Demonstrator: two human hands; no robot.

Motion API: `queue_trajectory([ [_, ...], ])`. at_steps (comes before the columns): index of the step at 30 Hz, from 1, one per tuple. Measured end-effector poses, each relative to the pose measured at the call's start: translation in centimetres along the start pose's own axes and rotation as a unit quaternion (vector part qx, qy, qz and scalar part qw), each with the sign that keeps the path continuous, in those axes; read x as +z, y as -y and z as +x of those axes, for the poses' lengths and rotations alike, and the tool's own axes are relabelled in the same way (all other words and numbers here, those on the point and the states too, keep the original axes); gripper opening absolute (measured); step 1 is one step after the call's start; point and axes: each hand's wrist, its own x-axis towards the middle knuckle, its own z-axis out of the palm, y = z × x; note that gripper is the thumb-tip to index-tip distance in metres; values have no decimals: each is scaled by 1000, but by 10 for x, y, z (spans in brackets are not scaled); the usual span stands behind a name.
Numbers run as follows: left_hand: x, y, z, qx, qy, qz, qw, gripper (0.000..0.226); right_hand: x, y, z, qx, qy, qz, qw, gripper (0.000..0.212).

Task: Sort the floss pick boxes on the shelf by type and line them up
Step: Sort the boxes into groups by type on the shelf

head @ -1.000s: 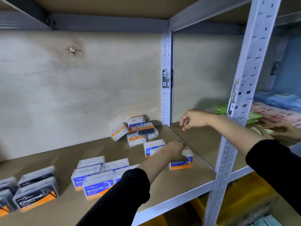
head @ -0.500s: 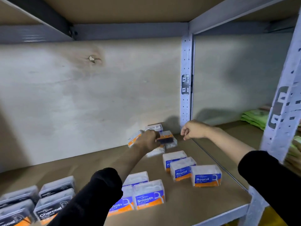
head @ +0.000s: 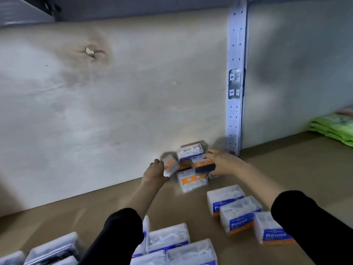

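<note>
A small heap of floss pick boxes lies at the back of the shelf [head: 76, 211] by the wall. My left hand [head: 155, 172] grips a tilted orange-labelled box [head: 169, 165] at the heap's left. My right hand [head: 221, 163] holds a dark-bottomed orange box [head: 203, 166] lifted over the heap. Below them lies another orange-labelled box [head: 192, 180], and a clear box [head: 190, 151] stands behind. Three "Round" boxes [head: 239, 217] form a diagonal row at the right front. Blue-labelled boxes [head: 168, 239] sit at the bottom centre, dark-filled boxes [head: 52, 251] at the bottom left.
A perforated metal upright [head: 236, 83] stands at the back, right of the heap. Green packets [head: 332, 127] are stacked on the neighbouring shelf at the far right. A plywood back wall closes the shelf, and a beam runs overhead at the top left.
The view has moved closer to the back heap. My right hand came from the upright down onto the heap and took the dark-bottomed orange box; my left hand shifted onto the tilted box at the left.
</note>
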Motion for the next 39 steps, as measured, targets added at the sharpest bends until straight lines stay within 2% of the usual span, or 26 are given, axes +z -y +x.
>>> queue_trajectory([
  [5,26,4,19,-4,-30,3,1000,73,14,-3,9,-29,-10,-88,996,62],
  [7,31,4,24,-2,-51,-7,999,73,18,-4,12,-37,-24,-117,992,61],
  [10,31,6,28,36,-134,24,990,67,23,-5,17,-49,-45,-148,987,58],
  [12,30,9,29,58,-156,46,985,70,25,-5,19,-52,-52,-146,987,56],
  [16,19,16,22,36,-66,-27,997,67,17,-1,16,-35,-60,-76,995,53],
  [19,-5,26,15,42,-46,-79,995,49,3,1,11,4,-61,35,998,50],
  [22,-37,38,3,57,3,-144,988,22,-13,5,4,39,-37,99,994,51],
  [24,-59,44,-8,65,46,-177,981,23,-22,8,-1,53,-15,121,991,51],
  [28,-97,53,-34,95,98,-110,985,28,-41,21,-17,40,19,154,987,39],
  [32,-123,57,-65,105,127,-81,983,6,-55,39,-38,28,27,183,982,27],
  [37,-148,60,-105,113,146,-90,979,18,-71,62,-63,11,40,194,980,25],
  [39,-154,60,-120,107,147,-94,979,15,-77,71,-73,12,46,194,980,23],
])
